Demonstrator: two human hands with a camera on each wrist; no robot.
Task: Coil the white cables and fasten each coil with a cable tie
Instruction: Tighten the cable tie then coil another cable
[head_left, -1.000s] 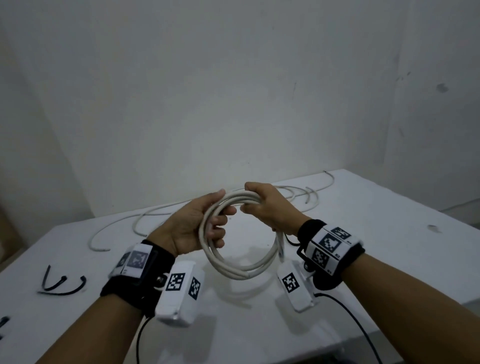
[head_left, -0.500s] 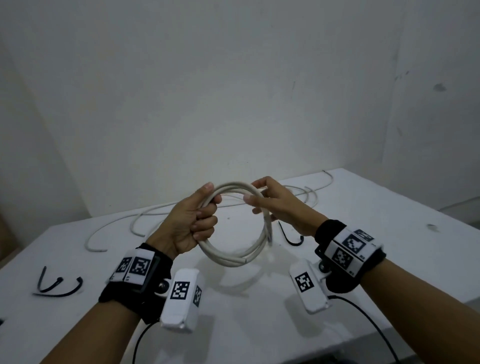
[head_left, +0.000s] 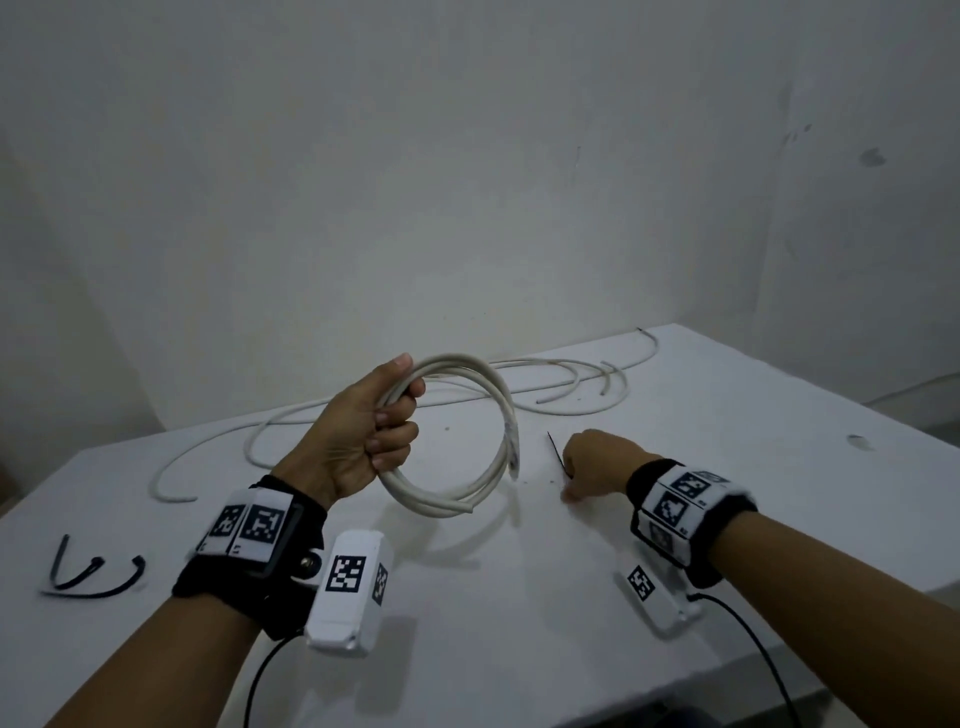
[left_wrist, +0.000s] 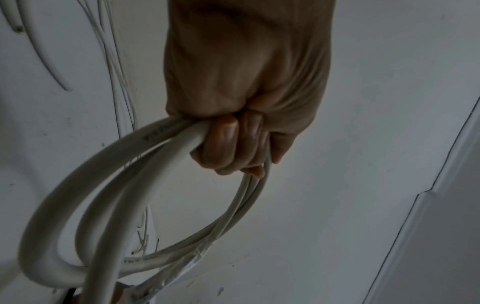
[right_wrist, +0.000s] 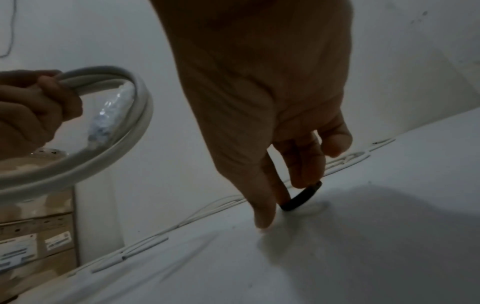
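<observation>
My left hand (head_left: 374, 431) grips a coil of white cable (head_left: 505, 410) of several loops and holds it upright above the white table (head_left: 519, 597). The cable's clear plug end (head_left: 513, 452) hangs on the coil's right side. In the left wrist view my curled fingers (left_wrist: 228, 144) wrap the loops (left_wrist: 145, 139). To the right, my right hand (head_left: 574, 480) is down on the table and pinches a black cable tie (head_left: 556, 449), whose thin tail sticks up to the left. The right wrist view shows thumb and finger on the tie (right_wrist: 301, 198) at the table surface.
Loose white cables (head_left: 571, 374) lie along the back of the table, and one (head_left: 208, 452) curves off to the left. More black cable ties (head_left: 93, 577) lie at the left front. Walls stand close behind and to the right. Cardboard boxes (right_wrist: 39, 236) stand beyond the table.
My right hand has let go of the coil, dropped to the table on the right and taken hold of a black tie. My left hand now holds the coil alone, a little higher.
</observation>
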